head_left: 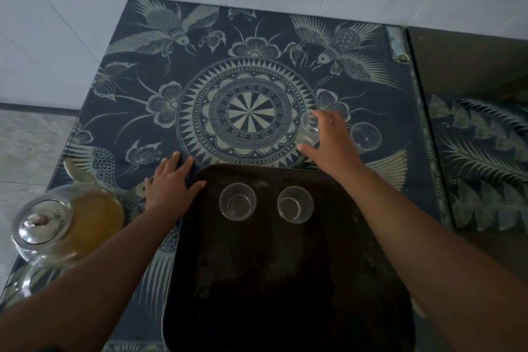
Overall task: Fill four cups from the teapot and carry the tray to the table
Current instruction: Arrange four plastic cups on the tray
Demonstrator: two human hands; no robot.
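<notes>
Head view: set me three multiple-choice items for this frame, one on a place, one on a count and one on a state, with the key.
1. Where is the teapot?
A. On the cloth, left of the tray
B. On the tray
C. Right of the tray

2. How many cups stand on the tray?
A. One
B. Two
C. Four

3. In what state are the cups on the tray?
A. Full of amber tea
B. Lying on their sides
C. Standing, with no tea in them

Key:
1 A: the teapot sits on the cloth by the tray's left edge.
2 B: two clear cups stand side by side on the tray.
3 C: both cups are clear to the bottom.
</notes>
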